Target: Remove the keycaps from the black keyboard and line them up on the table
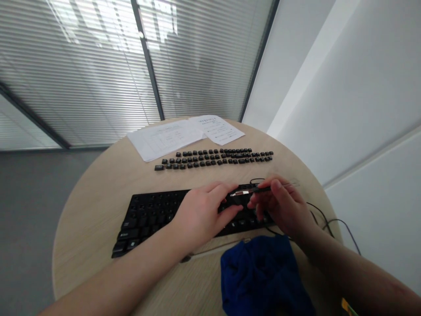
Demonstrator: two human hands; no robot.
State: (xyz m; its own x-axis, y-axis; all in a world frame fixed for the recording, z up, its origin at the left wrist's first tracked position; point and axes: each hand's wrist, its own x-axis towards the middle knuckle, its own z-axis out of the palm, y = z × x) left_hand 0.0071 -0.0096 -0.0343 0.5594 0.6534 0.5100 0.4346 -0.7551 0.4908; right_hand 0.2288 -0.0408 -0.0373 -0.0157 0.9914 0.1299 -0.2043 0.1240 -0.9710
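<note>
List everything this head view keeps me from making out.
All in the head view:
- Papers: print too small and faint.
- Loose keycaps: legends too small.
- Keyboard: middle hidden by the left hand.
- Thin tool: blurred, partly behind the right hand's fingers.
- Blue cloth: cut off at bottom.

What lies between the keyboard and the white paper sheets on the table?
Three rough rows of loose black keycaps lie on the table between keyboard and paper sheets, as the head view shows.
</note>
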